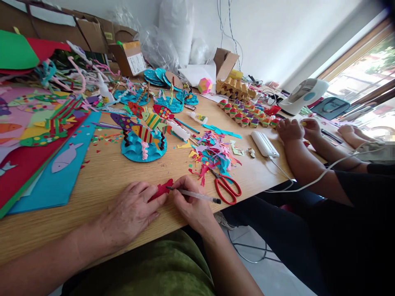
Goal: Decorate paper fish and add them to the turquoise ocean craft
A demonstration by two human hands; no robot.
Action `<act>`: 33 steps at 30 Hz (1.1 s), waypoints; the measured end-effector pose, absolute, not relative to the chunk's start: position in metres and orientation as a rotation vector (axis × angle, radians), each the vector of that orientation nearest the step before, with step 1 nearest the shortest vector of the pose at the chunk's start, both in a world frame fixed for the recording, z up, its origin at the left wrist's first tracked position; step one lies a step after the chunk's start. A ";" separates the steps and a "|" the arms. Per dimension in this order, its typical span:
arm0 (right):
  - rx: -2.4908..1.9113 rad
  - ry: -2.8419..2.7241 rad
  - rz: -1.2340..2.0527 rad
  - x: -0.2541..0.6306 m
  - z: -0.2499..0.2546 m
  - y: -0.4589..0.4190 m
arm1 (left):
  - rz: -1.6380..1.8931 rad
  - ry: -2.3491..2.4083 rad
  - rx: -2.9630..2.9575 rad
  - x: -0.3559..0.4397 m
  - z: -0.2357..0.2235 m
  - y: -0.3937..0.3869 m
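Observation:
Near the table's front edge lies a small red fish cutout (163, 188), partly covered by fingers. My left hand (131, 211) holds it down against the wood, fingers closed over its left end. A pen (197, 195) with a clear barrel and a black end is pinched in my right hand (191, 203). Its tip meets the fish, or lies just above it. Red-handled scissors (227, 189) rest right of my right hand. Behind them is a heap of colourful paper scraps (216, 150). A blue wavy-edged base (143, 150) carrying patterned paper fish (143, 133) stands beyond my hands.
Coloured sheets (74, 164) with finished fish on them cover the left side. Glue bottles (197, 118), painted egg cartons (247, 113) and cardboard boxes (128, 57) stand farther back. At right, a co-worker's hands (291, 129) work near a white power bank (264, 144) with a cable.

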State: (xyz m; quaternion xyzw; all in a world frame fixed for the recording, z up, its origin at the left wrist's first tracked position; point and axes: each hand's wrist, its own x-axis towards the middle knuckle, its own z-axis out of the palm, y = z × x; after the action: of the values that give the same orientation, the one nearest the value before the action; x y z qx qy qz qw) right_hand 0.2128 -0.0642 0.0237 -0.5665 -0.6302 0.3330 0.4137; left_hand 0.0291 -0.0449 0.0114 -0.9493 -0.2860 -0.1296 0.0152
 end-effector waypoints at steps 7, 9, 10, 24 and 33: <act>-1.431 -1.614 0.859 0.212 0.025 -0.063 | -0.426 -0.904 -2.962 0.029 0.012 -0.045; -1.436 -1.621 0.858 0.212 0.025 -0.063 | -0.418 -0.918 -2.967 0.029 0.012 -0.045; -1.436 -1.623 0.860 0.212 0.025 -0.063 | -0.413 -0.925 -2.969 0.029 0.012 -0.045; -1.449 -1.610 0.833 0.211 0.025 -0.062 | -0.367 -0.882 -2.956 0.030 0.012 -0.045; -1.451 -1.615 0.830 0.211 0.024 -0.062 | -0.345 -0.894 -2.955 0.030 0.012 -0.045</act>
State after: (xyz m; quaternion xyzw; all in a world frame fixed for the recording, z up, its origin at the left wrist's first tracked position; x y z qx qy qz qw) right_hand 0.2113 -0.0620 0.0244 -0.5730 -0.6375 0.3275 0.3974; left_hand 0.0296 -0.0452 0.0123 -0.9511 -0.2878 -0.1109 0.0174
